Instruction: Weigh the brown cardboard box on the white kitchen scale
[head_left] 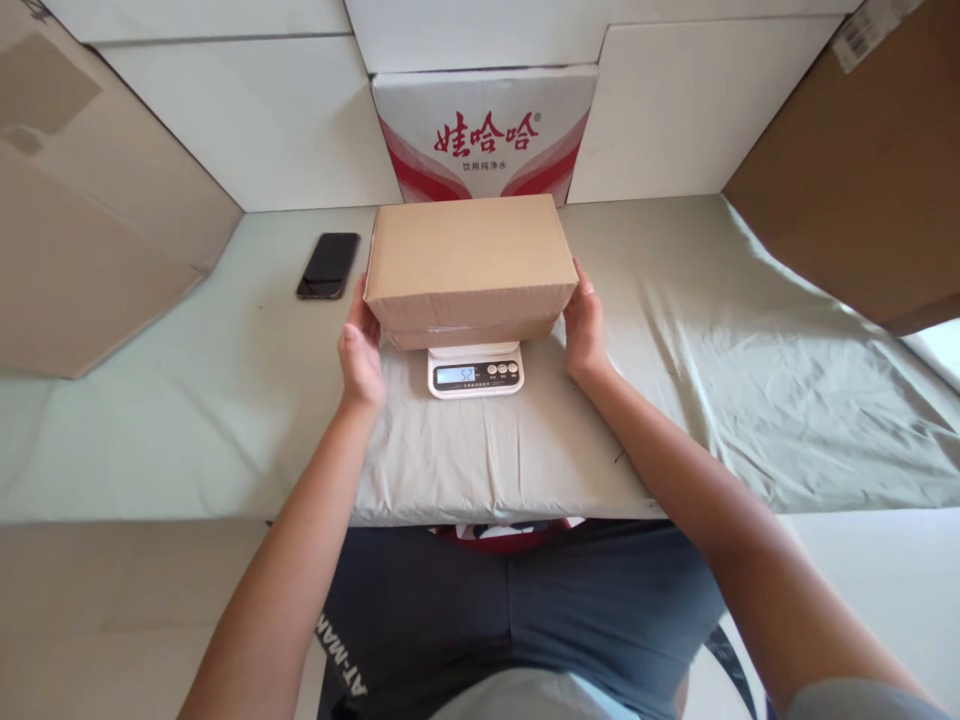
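Both hands, the left hand (361, 352) at nine o'clock and the right hand (584, 330) at three, flat and open, press the box (470, 262) sides atop the scale (475, 371), weighing apparently underway.

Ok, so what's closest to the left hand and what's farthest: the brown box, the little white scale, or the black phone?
1. Plain brown cardboard box: the left hand touches its left end.
2. Small white digital scale: just right of the hand, under the box.
3. Flat black phone: farther back on the left, lying on the grey cloth.
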